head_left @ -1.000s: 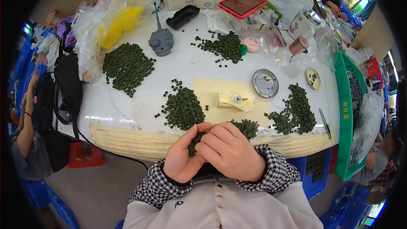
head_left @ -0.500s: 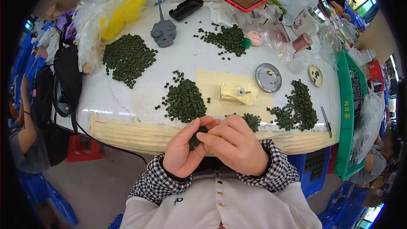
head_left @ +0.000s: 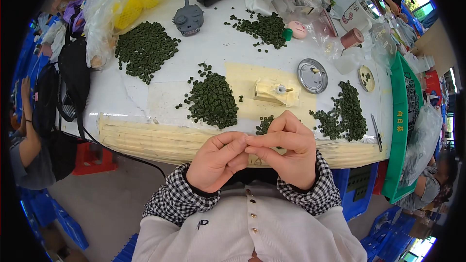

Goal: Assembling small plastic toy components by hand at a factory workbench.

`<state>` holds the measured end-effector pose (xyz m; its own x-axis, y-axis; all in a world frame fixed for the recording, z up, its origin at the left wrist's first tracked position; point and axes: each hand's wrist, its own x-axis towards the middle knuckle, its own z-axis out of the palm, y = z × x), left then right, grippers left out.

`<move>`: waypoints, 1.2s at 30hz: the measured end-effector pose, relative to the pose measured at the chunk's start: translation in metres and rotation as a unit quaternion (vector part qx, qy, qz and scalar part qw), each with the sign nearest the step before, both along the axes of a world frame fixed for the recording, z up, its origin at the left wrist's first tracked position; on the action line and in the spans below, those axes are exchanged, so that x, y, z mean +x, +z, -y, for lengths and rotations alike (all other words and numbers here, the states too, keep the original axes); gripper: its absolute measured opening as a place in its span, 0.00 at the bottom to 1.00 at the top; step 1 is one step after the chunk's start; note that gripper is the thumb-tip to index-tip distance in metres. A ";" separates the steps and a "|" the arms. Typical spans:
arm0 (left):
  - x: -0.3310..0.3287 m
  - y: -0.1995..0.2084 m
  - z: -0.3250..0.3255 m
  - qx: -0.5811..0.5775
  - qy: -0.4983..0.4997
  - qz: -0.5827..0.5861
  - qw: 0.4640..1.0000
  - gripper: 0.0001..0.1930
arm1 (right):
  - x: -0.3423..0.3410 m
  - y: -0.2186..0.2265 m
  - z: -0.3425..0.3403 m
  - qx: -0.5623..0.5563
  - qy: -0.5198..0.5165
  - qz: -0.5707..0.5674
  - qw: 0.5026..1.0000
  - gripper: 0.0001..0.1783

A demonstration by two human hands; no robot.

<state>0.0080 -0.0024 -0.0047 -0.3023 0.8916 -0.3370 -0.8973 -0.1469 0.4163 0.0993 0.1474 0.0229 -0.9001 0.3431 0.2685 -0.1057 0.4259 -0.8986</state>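
My left hand (head_left: 218,159) is closed, its thumb and index fingertips meeting those of my right hand (head_left: 291,149). Both pinch at one spot above the table's front edge; whatever is between the fingertips is too small or hidden. Small dark green round pieces, like toy wheels, lay in my left palm a moment ago; its curled fingers now hide the palm. Just beyond that hand lies a heap of such wheels (head_left: 212,98). A smaller cluster of wheels (head_left: 265,124) sits behind my fingers, partly covered by my right hand. Farther back is a tape-covered block (head_left: 272,92) with a small peg on it.
More green wheels lie in piles at the far left (head_left: 145,51), back middle (head_left: 267,30) and right (head_left: 350,111). A grey toy tank turret (head_left: 188,19), a round metal lid (head_left: 312,76), a thin pen-like tool (head_left: 376,132) and a green crate (head_left: 400,131) stand around.
My left hand has turned and closed, so the green wheels in its palm no longer show. My right hand has lifted a little, and the fingertips of both hands now meet. The view has shifted slightly.
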 end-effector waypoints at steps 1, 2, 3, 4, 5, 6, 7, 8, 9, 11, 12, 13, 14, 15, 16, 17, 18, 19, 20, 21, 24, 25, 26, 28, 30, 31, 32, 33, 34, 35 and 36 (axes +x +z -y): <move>0.000 0.000 0.000 0.001 0.002 -0.005 1.000 0.11 | -0.001 0.000 0.000 -0.001 -0.002 0.001 1.000 0.14; 0.000 -0.001 0.001 0.003 0.005 -0.011 1.000 0.11 | -0.001 -0.001 0.000 -0.008 0.000 0.001 1.000 0.14; 0.000 -0.001 0.000 0.006 0.006 -0.017 1.000 0.11 | -0.002 -0.002 -0.001 -0.012 0.000 0.001 1.000 0.14; -0.001 -0.002 0.000 0.009 0.009 -0.021 1.000 0.11 | -0.002 -0.002 -0.001 -0.017 0.000 0.000 1.000 0.14; -0.002 -0.003 0.000 0.013 0.012 -0.024 1.000 0.11 | -0.002 -0.003 -0.001 -0.020 -0.001 0.005 1.000 0.14; -0.002 -0.005 0.000 0.017 0.016 -0.028 0.999 0.11 | -0.002 -0.004 -0.001 -0.023 -0.001 0.009 1.000 0.14; -0.002 -0.006 0.001 0.018 0.016 -0.035 0.999 0.11 | -0.002 -0.004 -0.001 -0.025 -0.002 0.013 1.000 0.14; -0.002 -0.007 0.001 0.019 0.016 -0.041 0.999 0.11 | -0.002 -0.005 0.000 -0.024 -0.002 0.014 1.000 0.14; -0.002 -0.008 0.001 0.020 0.017 -0.048 0.998 0.11 | -0.002 -0.005 0.000 -0.022 -0.002 0.016 1.000 0.14; -0.002 -0.008 0.001 0.018 0.014 -0.042 0.999 0.10 | -0.001 -0.006 0.000 -0.020 0.002 0.015 1.000 0.15; -0.002 -0.008 0.001 0.018 0.013 -0.040 0.999 0.10 | -0.001 -0.007 -0.001 -0.019 0.005 0.013 1.000 0.15; -0.002 -0.008 0.002 0.013 0.014 -0.050 0.999 0.10 | -0.001 -0.007 -0.001 -0.017 0.009 0.011 1.000 0.15; -0.002 -0.008 0.003 0.008 0.015 -0.061 0.998 0.09 | 0.000 -0.007 -0.002 -0.009 0.016 0.010 1.000 0.16; -0.002 -0.008 0.004 0.003 0.017 -0.072 0.997 0.09 | 0.001 -0.006 -0.002 -0.001 0.023 0.008 1.000 0.17; -0.002 -0.009 0.005 0.010 0.015 -0.071 0.997 0.09 | 0.002 -0.006 -0.002 0.007 0.031 0.007 0.999 0.17; -0.002 -0.011 0.006 0.017 0.014 -0.070 0.997 0.09 | 0.002 -0.005 -0.001 0.024 0.034 -0.004 0.999 0.17; -0.002 -0.012 0.007 0.025 0.012 -0.069 0.997 0.08 | 0.003 -0.004 0.000 0.041 0.036 -0.014 0.998 0.17; -0.002 -0.012 0.008 0.022 0.010 -0.064 0.998 0.09 | 0.003 -0.004 0.000 0.057 0.039 -0.024 0.997 0.17; -0.002 -0.011 0.009 0.020 0.009 -0.060 0.998 0.09 | 0.003 -0.004 0.000 0.055 0.023 -0.023 0.998 0.16; -0.002 -0.010 0.011 0.018 0.008 -0.056 0.998 0.09 | 0.003 -0.004 0.000 0.053 0.009 -0.022 0.998 0.14; -0.010 -0.008 0.017 -0.023 0.071 -0.069 0.995 0.09 | 0.003 -0.004 -0.013 0.152 -0.016 0.003 0.988 0.10; -0.014 -0.008 0.019 -0.025 0.086 -0.076 0.993 0.09 | 0.003 -0.004 -0.019 0.202 -0.022 0.015 0.979 0.08; -0.018 -0.008 0.022 -0.027 0.101 -0.084 0.991 0.10 | 0.004 -0.004 -0.022 0.243 -0.005 0.049 0.969 0.06; -0.021 -0.008 0.023 -0.028 0.124 -0.101 0.987 0.10 | 0.003 -0.008 -0.024 0.294 0.026 0.061 0.954 0.06; -0.022 -0.006 0.022 -0.037 0.124 -0.098 0.987 0.10 | 0.002 -0.009 -0.023 0.328 0.054 0.075 0.940 0.06; -0.021 -0.005 0.022 -0.040 0.125 -0.097 0.987 0.10 | 0.001 -0.009 -0.021 0.338 0.066 0.083 0.935 0.07; -0.021 -0.005 0.022 -0.042 0.115 -0.099 0.987 0.10 | -0.001 -0.009 -0.020 0.348 0.078 0.091 0.930 0.07; -0.020 -0.005 0.021 -0.046 0.106 -0.102 0.988 0.10 | -0.001 -0.010 -0.019 0.359 0.077 0.091 0.926 0.07; -0.019 -0.004 0.021 -0.050 0.097 -0.105 0.988 0.10 | -0.002 -0.010 -0.019 0.369 0.077 0.092 0.922 0.07; -0.018 -0.004 0.020 -0.053 0.097 -0.104 0.988 0.10 | -0.002 -0.011 -0.018 0.380 0.076 0.092 0.917 0.07; -0.018 -0.004 0.020 -0.056 0.096 -0.102 0.989 0.10 | -0.003 -0.012 -0.018 0.381 0.075 0.087 0.917 0.07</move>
<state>-0.0100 -0.0221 -0.0089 -0.5339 0.7720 -0.3451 -0.7534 -0.2490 0.6086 0.0966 0.1652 0.0104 -0.9737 -0.0163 0.2272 -0.0983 0.9299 -0.3545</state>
